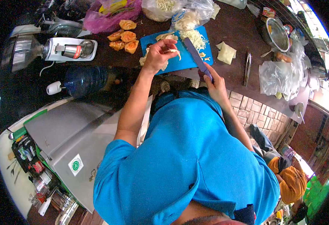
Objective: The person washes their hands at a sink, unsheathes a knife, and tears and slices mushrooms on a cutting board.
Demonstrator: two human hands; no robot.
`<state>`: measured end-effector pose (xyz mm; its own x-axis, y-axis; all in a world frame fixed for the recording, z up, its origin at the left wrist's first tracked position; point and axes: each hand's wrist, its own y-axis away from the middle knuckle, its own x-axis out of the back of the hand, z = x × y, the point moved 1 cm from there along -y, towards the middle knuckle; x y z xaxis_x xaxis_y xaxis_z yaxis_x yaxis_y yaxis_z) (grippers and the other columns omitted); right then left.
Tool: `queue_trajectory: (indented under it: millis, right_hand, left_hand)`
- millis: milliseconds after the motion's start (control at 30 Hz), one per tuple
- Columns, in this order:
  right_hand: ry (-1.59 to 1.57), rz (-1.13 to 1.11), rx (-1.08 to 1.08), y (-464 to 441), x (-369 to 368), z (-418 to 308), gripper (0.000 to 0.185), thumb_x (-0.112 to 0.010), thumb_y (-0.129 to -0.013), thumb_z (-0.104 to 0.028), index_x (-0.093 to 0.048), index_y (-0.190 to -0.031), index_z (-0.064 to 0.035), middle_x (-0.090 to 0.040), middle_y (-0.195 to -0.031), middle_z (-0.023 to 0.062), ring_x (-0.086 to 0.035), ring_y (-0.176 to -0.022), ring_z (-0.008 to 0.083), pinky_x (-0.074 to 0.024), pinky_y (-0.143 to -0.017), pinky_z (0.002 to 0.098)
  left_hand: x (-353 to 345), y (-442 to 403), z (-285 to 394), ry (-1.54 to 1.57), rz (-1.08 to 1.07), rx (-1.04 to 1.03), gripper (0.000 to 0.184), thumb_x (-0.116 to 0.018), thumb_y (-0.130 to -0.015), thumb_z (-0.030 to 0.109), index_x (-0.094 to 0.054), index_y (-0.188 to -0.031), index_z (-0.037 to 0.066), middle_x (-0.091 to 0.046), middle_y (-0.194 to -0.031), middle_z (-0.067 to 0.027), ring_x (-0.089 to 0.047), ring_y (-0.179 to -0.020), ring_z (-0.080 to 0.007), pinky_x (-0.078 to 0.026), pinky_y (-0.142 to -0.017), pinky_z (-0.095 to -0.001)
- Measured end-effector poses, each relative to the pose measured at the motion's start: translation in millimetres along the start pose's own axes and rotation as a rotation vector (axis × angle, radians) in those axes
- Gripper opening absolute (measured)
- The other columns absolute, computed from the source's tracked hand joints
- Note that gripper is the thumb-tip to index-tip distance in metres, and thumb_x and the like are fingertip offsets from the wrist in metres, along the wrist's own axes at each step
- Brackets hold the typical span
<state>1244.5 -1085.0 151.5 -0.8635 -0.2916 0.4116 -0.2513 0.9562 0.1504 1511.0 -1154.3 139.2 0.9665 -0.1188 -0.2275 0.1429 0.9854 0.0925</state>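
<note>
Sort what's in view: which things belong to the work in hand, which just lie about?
In use:
- left hand, pale piece
- right hand, knife
- blue board
- pale shreds on it

Seemingly just lying about:
- tongs
- metal bowl
- large blue bottle

Over a blue board (185,63), a pale strip (179,56) in the left hand (159,56) and a knife (196,57) in the right hand (217,84)

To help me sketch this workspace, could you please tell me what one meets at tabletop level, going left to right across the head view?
White appliance, orange-filled food pieces, left hand, knife, pale folded sheet, metal tongs, metal bowl.
</note>
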Motion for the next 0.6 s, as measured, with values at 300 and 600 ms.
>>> queue_trajectory:
  millis: [300,600]
  right_hand:
    - [-0.019,-0.005,-0.029,-3,0,-5,0.045,-0.056,-0.096,-0.01,-0.051,-0.14,-0.0106,-0.065,-0.123,0.0213,-0.061,-0.119,0.0342,-0.0465,-0.098,0.0403]
    - [-0.02,-0.007,-0.005,-4,-1,-3,0.044,-0.057,-0.096,-0.01,-0.052,-0.14,-0.0105,-0.065,-0.122,0.0208,-0.062,-0.118,0.0339,-0.047,-0.097,0.0405]
  left_hand:
    - [-3,0,-5,-0.322,0.08,0.034,0.032,-0.071,-0.086,0.007,-0.064,-0.116,-0.001,-0.072,-0.083,-0.0071,-0.067,-0.071,-0.0111,-0.055,-0.062,-0.0259]
    - [-16,-3,-15,-0.841,0.162,-0.163,0.034,-0.069,-0.081,0.003,-0.063,-0.114,0.005,-0.071,-0.085,-0.0147,-0.071,-0.075,-0.0264,-0.056,-0.065,-0.0357]
